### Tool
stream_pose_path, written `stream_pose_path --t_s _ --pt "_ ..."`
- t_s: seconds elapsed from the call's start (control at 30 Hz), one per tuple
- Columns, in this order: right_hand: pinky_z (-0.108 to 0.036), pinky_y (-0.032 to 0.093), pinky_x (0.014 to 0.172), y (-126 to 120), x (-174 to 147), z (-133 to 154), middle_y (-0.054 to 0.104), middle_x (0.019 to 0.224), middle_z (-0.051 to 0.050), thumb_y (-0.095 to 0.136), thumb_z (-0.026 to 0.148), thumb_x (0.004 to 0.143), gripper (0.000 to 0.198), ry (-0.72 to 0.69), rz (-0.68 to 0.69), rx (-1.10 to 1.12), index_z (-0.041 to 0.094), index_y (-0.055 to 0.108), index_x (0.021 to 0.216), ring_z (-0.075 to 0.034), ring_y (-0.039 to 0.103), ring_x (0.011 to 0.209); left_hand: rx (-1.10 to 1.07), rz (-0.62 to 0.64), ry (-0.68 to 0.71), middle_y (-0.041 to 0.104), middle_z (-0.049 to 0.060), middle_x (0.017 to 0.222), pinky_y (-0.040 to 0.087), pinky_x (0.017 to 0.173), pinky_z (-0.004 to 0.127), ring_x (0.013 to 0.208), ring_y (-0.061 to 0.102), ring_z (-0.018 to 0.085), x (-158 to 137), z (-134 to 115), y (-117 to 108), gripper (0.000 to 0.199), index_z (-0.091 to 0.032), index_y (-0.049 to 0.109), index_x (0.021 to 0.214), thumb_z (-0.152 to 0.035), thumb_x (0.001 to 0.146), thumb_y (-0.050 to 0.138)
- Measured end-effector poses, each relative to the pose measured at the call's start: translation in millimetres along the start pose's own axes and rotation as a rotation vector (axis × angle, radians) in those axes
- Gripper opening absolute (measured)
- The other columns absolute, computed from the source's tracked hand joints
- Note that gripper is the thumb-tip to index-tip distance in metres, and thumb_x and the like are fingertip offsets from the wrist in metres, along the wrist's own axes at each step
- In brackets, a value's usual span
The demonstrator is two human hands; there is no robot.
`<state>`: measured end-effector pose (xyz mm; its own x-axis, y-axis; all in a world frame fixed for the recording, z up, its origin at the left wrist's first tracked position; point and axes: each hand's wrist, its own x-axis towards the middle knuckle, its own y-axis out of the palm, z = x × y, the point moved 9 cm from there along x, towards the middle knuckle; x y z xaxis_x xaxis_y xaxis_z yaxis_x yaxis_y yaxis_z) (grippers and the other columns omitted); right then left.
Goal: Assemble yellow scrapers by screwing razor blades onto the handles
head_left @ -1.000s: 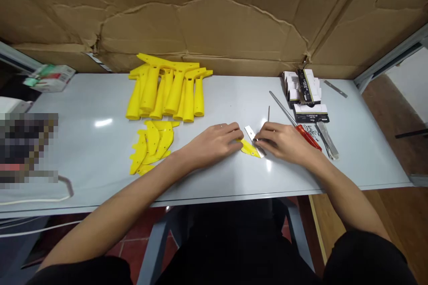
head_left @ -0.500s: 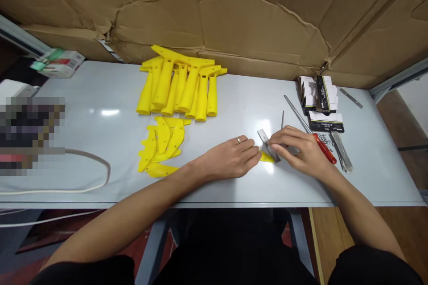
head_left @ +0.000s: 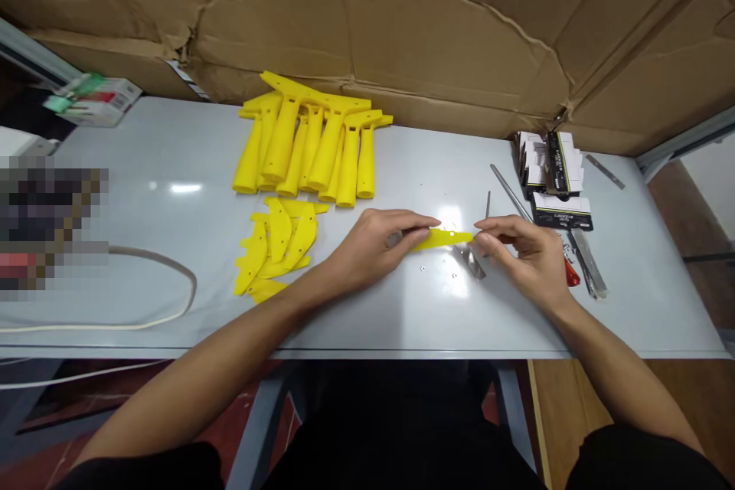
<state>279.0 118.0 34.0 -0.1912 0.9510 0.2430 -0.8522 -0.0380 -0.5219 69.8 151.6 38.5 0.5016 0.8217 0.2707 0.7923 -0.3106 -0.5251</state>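
My left hand (head_left: 376, 245) pinches the left end of a flat yellow plastic plate (head_left: 442, 238) with small holes, held a little above the table. At the plate's right tip, the thumb and fingers of my right hand (head_left: 525, 254) close on it. Below the plate a metal blade (head_left: 473, 263) lies on the tabletop, partly covered. Two small nuts (head_left: 423, 269) lie near it. More yellow plates (head_left: 279, 232) lie in a loose heap to the left, and behind them stand several yellow scraper handles (head_left: 330, 145).
At the right are small black and white boxes (head_left: 561, 212), a long screwdriver shaft (head_left: 510, 191), its red handle (head_left: 572, 274) partly hidden, and stacked metal blades (head_left: 590, 264). A white cable (head_left: 143, 328) crosses the left. Cardboard (head_left: 402, 46) walls the back.
Both hands now hold the yellow plate raised and turned crosswise. My right hand has let go of the metal blade, which stays on the table, and the nuts have come into view.
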Motion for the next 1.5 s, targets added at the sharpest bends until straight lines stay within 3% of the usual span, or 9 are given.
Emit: stream_pose_path --t_s 0.17,0.33,0.5,0.7,0.87,1.03,1.2,1.37,1.5 --pt "-0.031 0.052 0.085 36 -9 16 0.074 0.099 -0.004 0.071 0.031 0.099 0.013 -0.351 0.369 -0.293 0.020 0.078 0.103 -0.014 0.061 0.094 0.008 -0.305 -0.105 0.082 0.002 0.090 0.061 0.077 0.025 0.079 0.074 0.014 -2 11 -37 0.027 -0.019 0.081 0.117 -0.023 0.095 0.067" --pt "-0.031 0.046 0.082 52 -14 17 0.070 0.098 -0.005 0.062 0.023 0.103 0.014 -0.428 0.442 -0.452 0.017 0.073 0.096 -0.016 0.051 0.093 0.025 -0.327 -0.052 0.080 0.002 0.090 0.059 0.077 0.025 0.075 0.070 0.012 -7 4 -27 0.032 -0.019 0.081 0.119 -0.016 0.092 0.065" --pt "-0.035 0.050 0.091 55 -18 31 0.073 0.110 -0.006 0.062 0.021 0.103 0.012 -0.514 0.418 -0.457 0.017 0.072 0.106 -0.017 0.056 0.100 0.052 -0.326 -0.083 0.082 0.003 0.097 0.058 0.077 0.026 0.076 0.068 0.012 -7 10 -23 0.031 -0.020 0.081 0.116 -0.017 0.092 0.062" --pt "-0.035 0.047 0.081 62 -26 40 0.075 0.101 -0.005 0.060 0.017 0.103 0.013 -0.666 0.327 -0.528 0.017 0.073 0.104 -0.016 0.057 0.094 0.025 -0.331 -0.154 0.080 0.002 0.091 0.056 0.072 0.025 0.075 0.067 0.012 -4 20 -24 0.031 -0.020 0.081 0.115 -0.019 0.091 0.061" --pt "-0.033 0.044 0.082 73 -24 45 0.070 0.105 -0.007 0.057 0.011 0.103 0.035 -0.729 0.267 -0.684 0.017 0.068 0.136 -0.017 0.050 0.097 0.027 -0.305 -0.143 0.079 0.002 0.089 0.055 0.070 0.025 0.073 0.066 0.012 -4 18 -17 0.031 -0.019 0.081 0.114 -0.019 0.090 0.061" --pt "-0.034 0.042 0.083 81 -28 60 0.067 0.098 -0.008 0.058 0.009 0.102 0.020 -0.849 0.222 -0.797 0.012 0.072 0.116 -0.018 0.049 0.095 0.029 -0.286 -0.155 0.078 0.002 0.086 0.055 0.067 0.025 0.071 0.065 0.012 -4 20 -12 0.029 -0.020 0.081 0.113 -0.020 0.092 0.062" --pt "-0.035 0.039 0.080 84 -39 68 0.067 0.094 -0.007 0.060 0.008 0.100 0.020 -0.968 0.180 -0.886 0.012 0.070 0.116 -0.018 0.050 0.091 0.036 -0.284 -0.154 0.077 0.002 0.084 0.054 0.066 0.025 0.069 0.064 0.012 -4 21 -11 0.029 -0.019 0.081 0.112 -0.019 0.091 0.062" --pt "-0.035 0.036 0.078 87 -46 65 0.065 0.091 -0.007 0.059 0.007 0.099 0.012 -1.004 0.214 -0.924 0.014 0.068 0.094 -0.016 0.048 0.085 0.046 -0.284 -0.163 0.077 0.001 0.084 0.053 0.065 0.025 0.069 0.063 0.012 -5 25 -11 0.028 -0.021 0.081 0.111 -0.019 0.091 0.063" --pt "-0.035 0.037 0.077 90 -46 65 0.064 0.089 -0.008 0.056 0.005 0.099 0.015 -0.991 0.257 -0.887 0.013 0.066 0.091 -0.017 0.049 0.085 0.055 -0.292 -0.165 0.077 0.001 0.085 0.053 0.067 0.025 0.070 0.064 0.012 -1 28 -12 0.029 -0.020 0.081 0.112 -0.020 0.090 0.062"
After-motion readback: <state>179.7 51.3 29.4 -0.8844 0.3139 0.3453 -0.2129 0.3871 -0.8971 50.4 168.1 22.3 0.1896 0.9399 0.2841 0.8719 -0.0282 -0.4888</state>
